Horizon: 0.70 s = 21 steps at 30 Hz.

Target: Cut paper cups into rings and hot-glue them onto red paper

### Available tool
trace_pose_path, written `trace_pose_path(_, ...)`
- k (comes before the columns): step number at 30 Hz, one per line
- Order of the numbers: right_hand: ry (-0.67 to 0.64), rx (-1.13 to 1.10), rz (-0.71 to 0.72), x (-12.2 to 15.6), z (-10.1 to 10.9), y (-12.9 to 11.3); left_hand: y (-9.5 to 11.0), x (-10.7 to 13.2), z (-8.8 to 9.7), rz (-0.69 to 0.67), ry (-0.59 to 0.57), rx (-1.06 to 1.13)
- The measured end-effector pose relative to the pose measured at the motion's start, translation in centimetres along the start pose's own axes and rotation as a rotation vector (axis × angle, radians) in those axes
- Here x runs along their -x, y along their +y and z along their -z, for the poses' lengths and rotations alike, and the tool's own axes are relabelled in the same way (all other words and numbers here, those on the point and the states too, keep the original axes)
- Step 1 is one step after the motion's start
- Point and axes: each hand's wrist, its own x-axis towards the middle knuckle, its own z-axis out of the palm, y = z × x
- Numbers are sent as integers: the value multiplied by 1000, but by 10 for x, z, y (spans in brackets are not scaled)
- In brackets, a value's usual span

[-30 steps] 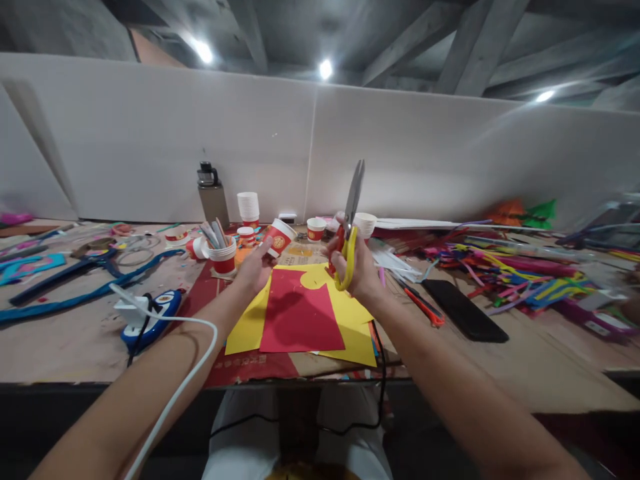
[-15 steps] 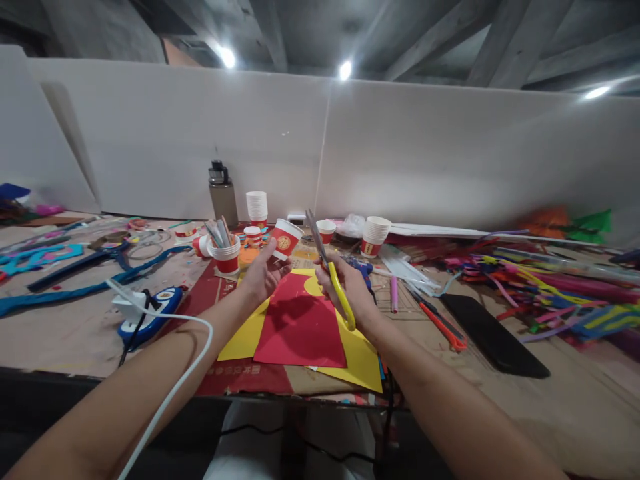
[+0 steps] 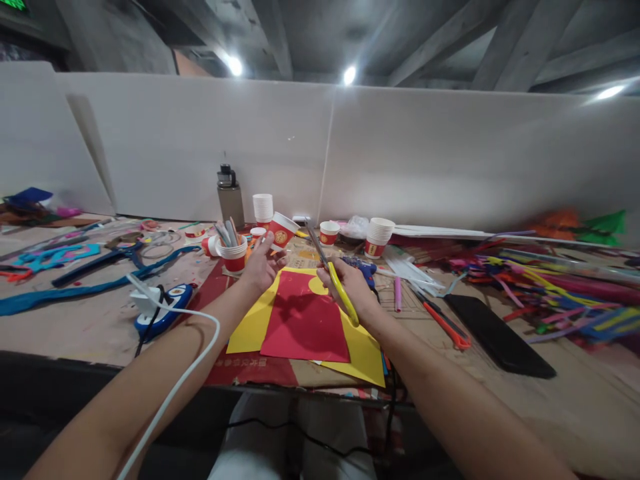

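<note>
My left hand [image 3: 260, 267] holds a red and white paper cup [image 3: 281, 231] by its base, tilted to the right, above the table. My right hand [image 3: 350, 285] grips yellow-handled scissors [image 3: 330, 273]; their blades point up and left toward the cup. Under both hands lies a red paper sheet [image 3: 304, 320] on top of yellow paper [image 3: 360, 350].
A steel bottle [image 3: 230, 198], stacked paper cups [image 3: 263, 208], a cup of tools [image 3: 234, 252] and more cups [image 3: 377, 237] stand behind. A black phone [image 3: 500, 333], an orange cutter [image 3: 447, 325], coloured strips [image 3: 550, 283], a glue gun [image 3: 165, 310] with white cable [image 3: 170, 400].
The scissors swung down from pointing straight up to pointing at the cup. The view shifted slightly; both hands stayed over the paper.
</note>
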Motion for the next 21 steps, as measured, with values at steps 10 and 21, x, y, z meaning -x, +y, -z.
trace_pose_path(10,-49,136,151,-2,1,-1,5,0,-3,-101,-35,-18)
trace_pose_path(21,-132,267,42,1,3,-1,11,-2,-1,-172,-109,-51)
